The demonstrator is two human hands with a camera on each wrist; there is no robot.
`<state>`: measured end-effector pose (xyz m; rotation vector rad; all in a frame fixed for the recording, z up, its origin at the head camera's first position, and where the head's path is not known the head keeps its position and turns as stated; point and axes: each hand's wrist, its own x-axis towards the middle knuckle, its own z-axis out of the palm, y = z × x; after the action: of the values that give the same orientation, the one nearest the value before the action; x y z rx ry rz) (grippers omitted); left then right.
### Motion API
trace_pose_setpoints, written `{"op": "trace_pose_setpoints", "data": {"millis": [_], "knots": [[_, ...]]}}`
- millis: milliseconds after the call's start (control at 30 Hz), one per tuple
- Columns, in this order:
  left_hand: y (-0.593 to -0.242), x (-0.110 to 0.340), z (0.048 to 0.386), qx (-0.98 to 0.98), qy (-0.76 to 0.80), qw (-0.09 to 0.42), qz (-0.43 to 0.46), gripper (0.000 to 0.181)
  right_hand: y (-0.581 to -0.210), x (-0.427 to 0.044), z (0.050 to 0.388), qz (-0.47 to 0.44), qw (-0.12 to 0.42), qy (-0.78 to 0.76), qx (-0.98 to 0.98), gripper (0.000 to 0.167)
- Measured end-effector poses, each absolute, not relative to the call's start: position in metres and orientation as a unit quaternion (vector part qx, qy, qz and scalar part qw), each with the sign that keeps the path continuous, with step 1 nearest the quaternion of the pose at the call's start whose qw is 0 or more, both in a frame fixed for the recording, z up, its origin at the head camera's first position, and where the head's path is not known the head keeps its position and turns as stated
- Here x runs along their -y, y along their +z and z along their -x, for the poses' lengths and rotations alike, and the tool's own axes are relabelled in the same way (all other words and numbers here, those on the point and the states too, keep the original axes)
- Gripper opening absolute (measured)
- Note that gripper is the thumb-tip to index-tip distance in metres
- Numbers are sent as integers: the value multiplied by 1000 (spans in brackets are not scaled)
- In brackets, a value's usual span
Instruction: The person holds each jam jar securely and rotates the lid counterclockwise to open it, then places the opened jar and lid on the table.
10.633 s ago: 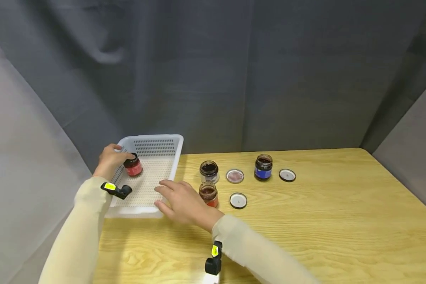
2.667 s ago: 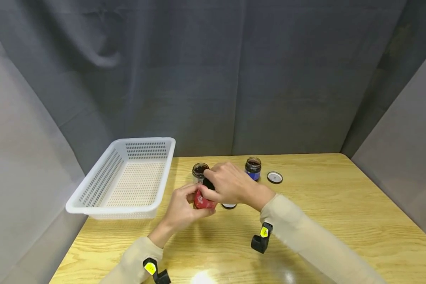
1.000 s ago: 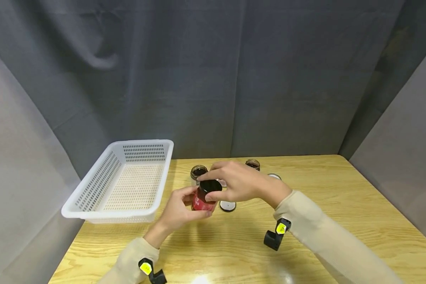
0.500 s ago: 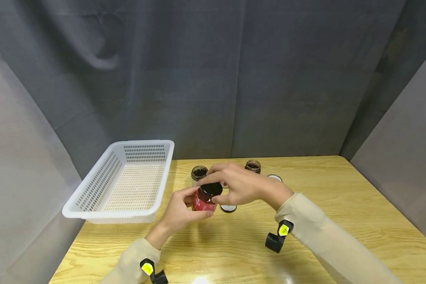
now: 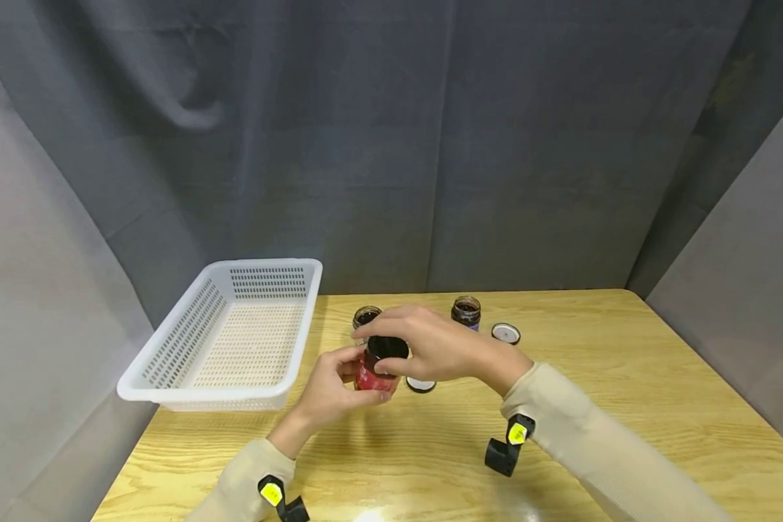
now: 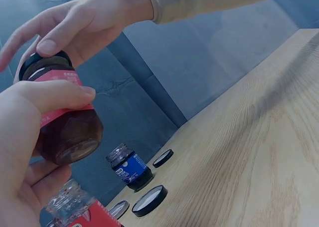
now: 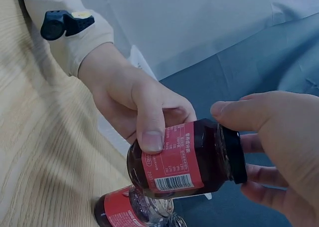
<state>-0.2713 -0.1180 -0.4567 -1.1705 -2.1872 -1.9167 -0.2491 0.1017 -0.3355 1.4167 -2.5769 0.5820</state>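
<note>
My left hand (image 5: 333, 380) grips a jam jar (image 7: 174, 162) with a red label, raised above the table. In the left wrist view its thumb lies across the jar's label. My right hand (image 5: 431, 344) reaches over from the right, thumb and fingers round the rim of the jar's black lid (image 5: 388, 346). The lid sits on the jar. Below the held jar, an uncapped jar with a red label (image 7: 122, 209) shows in the right wrist view; in the head view the hands hide it.
A white perforated basket (image 5: 218, 394) stands at the left. Behind the hands are an uncapped dark jar (image 5: 367, 316) and an uncapped blue-label jar (image 6: 130, 169). Loose lids lie upturned on the wooden table, one (image 5: 505, 333) at the right and another (image 5: 420, 386) near the held jar.
The red-label jar has come out of the basket into both hands over the table. Since then it has turned more upright, and the right hand has shifted its hold on the lid.
</note>
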Motion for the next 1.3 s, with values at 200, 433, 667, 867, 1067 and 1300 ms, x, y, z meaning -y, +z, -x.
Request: {"op": "trace_pose_setpoints", "data": {"millis": [200,433,667,867,1067,1300], "knots": [[-457,120,273,700,-604,9,381,51,-333,-101,249,-457,56,192,867,51],[-456,121,273,700,-605,11,379,51,-331,-104,249,-450,57,189,871,46],[-455,120,272,694,-607,14,387,54,-337,-102,250,-453,85,215,861,34],[-456,119,270,694,-602,20,394,57,-336,-102,249,-445,74,213,867,32],[-457,120,273,699,-603,26,384,54,-332,-104,249,-449,54,206,868,36],[-456,121,272,698,-609,18,376,47,-330,-104,251,-466,56,201,860,44]]}}
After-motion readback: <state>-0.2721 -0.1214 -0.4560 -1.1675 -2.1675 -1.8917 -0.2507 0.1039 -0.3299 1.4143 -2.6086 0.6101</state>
